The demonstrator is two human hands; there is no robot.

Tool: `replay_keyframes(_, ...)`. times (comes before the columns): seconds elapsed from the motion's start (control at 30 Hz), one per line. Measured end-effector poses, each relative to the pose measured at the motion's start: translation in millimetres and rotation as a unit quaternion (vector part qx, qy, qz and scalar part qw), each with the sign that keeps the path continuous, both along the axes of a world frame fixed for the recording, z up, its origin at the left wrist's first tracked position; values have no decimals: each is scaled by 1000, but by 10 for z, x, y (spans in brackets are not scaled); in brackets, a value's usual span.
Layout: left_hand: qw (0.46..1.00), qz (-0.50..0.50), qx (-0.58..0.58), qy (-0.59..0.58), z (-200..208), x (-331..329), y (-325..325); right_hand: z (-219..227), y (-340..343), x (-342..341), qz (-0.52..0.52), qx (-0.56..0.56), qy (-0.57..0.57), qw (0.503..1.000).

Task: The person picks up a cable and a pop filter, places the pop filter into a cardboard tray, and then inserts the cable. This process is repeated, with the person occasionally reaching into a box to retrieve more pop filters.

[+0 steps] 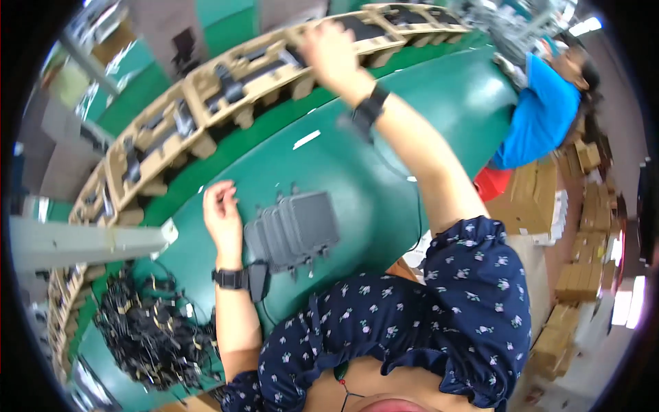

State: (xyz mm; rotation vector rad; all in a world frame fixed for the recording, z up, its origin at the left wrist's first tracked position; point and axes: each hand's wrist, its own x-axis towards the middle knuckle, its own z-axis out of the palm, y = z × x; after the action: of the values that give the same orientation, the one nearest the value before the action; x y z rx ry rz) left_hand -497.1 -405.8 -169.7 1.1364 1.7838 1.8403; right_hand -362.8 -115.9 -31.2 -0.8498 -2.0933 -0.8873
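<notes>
My right hand [333, 51] reaches far over the table to a row of brown moulded trays [257, 82]. It is over one tray's edge, beside a flat dark piece [364, 27]; its fingers are blurred, and whatever they may hold cannot be made out. My left hand [223, 209] hovers at the near side of the green table, fingers loosely bent and apart, with nothing seen in them. Just right of it lies an overlapping stack of flat dark-grey panels [302, 230] with small tabs along their edges. Each wrist wears a black strap.
A tangled heap of black cables [151, 329] lies at the lower left. A pale metal post [96, 244] juts in from the left. A white strip [307, 140] rests on the green table [439, 89]. Another person in blue [546, 113] works at the far right, near cardboard boxes [525, 199].
</notes>
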Motion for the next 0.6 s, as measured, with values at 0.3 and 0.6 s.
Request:
replay_keyframes(0.3,999,-4,-44,9,10,-157,-103,-599,-2464,730,259,-549,-162,778)
replay_keyframes(0.6,998,-20,-57,21,-44,-253,-149,-691,-2153,1055,380,-641,-24,666)
